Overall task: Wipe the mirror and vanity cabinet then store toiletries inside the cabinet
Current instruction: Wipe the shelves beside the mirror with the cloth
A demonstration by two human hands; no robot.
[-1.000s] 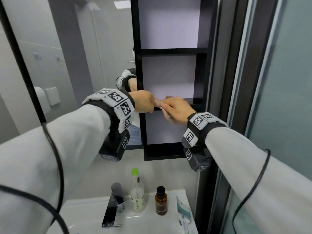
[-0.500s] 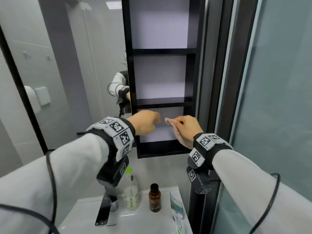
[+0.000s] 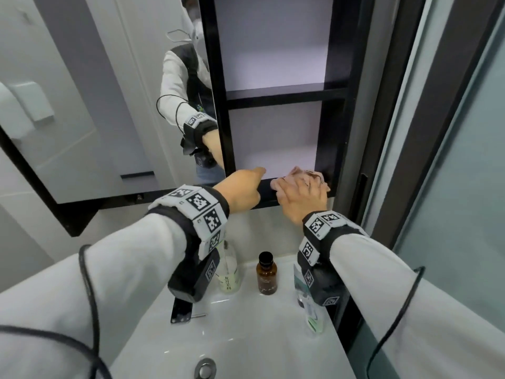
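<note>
The black open cabinet [image 3: 332,94] hangs right of the mirror [image 3: 114,91], its shelves bare. My right hand [image 3: 303,195] presses a pink cloth [image 3: 295,176] onto the cabinet's bottom shelf, near the right wall. My left hand [image 3: 243,187] rests on the front edge of that same shelf, fingers curled with one pointing inward, holding nothing. Below on the white sink top stand a clear bottle [image 3: 229,272], partly hidden by my left wrist, a brown bottle [image 3: 266,274] with a black cap, and a packaged item [image 3: 308,302] at the right edge.
A chrome faucet [image 3: 181,310] sits behind the white basin [image 3: 218,337], with the drain [image 3: 205,367] at the bottom. A frosted glass partition [image 3: 451,160] with a dark frame closes off the right side. The mirror reflects a person and a wall dispenser.
Both hands dropped from the middle shelf to the bottom shelf. The right hand now holds the cloth flat on the shelf. The view tilted down toward the sink.
</note>
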